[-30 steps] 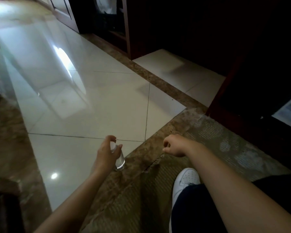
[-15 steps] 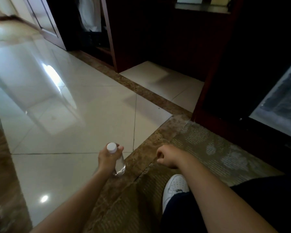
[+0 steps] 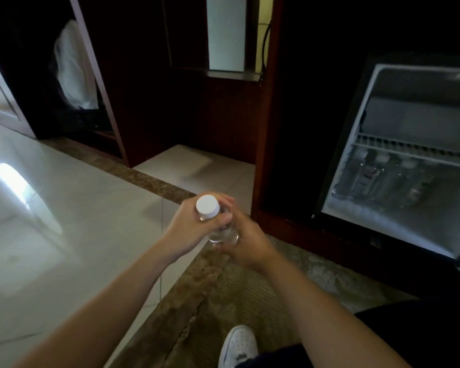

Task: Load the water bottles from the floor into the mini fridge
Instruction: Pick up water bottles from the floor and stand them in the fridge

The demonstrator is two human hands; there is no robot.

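Water bottle, upright, is held above the floor between both grips: left grip clasps its neck under the white cap, right grip wraps its lower body. Mini fridge stands open to the right, blurred bottles inside.

At right the mini fridge stands open, and the air between it and the water bottle at centre is free. A wire shelf splits the cavity. Blurred bottles crowd the space beneath, with room above. A dark wood post flanks the opening's left edge.
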